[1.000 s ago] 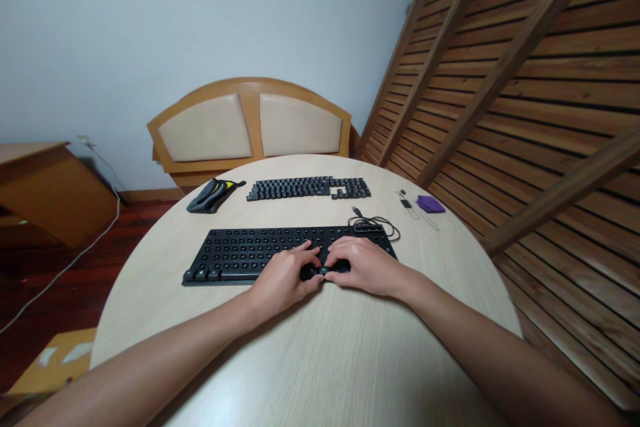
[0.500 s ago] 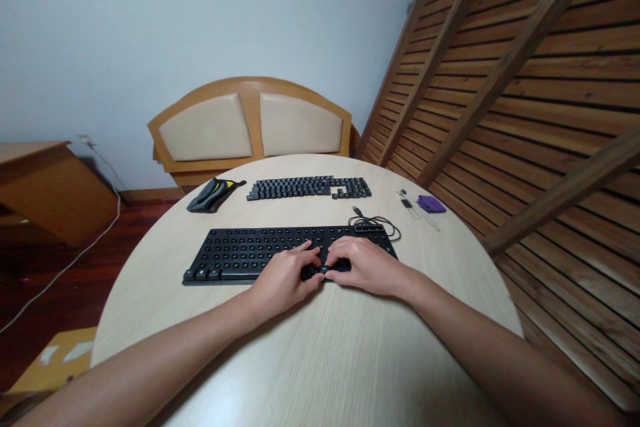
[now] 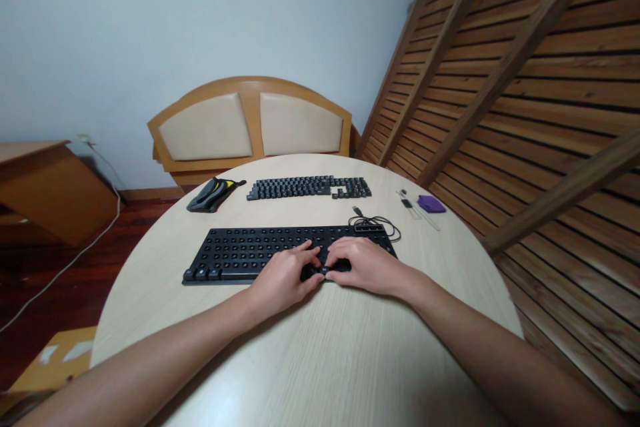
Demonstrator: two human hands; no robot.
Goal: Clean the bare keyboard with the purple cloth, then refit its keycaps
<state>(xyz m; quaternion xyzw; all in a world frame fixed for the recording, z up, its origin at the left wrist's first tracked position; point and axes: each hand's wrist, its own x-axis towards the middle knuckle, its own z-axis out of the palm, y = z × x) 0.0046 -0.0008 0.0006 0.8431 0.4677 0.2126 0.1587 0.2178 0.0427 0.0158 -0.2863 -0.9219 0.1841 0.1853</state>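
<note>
A black keyboard (image 3: 240, 255) lies across the table, most of its switches bare. Its space bar and a few keycaps (image 3: 202, 273) sit in the front row at the left. My left hand (image 3: 286, 277) rests over the front edge, right of the space bar, thumb and index finger bent in at a small black keycap (image 3: 324, 269). From the other side my right hand (image 3: 367, 265) pinches at that same keycap, fingers curled. The fingertips partly cover the keycap, and both hands hide the keyboard's front right part.
Loose black keycaps (image 3: 290, 187) lie in keyboard layout behind the keyboard. A coiled cable (image 3: 383, 221) is at its back right corner. Grey-and-yellow gloves (image 3: 213, 195) lie back left; a purple cloth (image 3: 431, 204) and a thin wire tool (image 3: 415, 209) are at the right on the round table (image 3: 320, 360).
</note>
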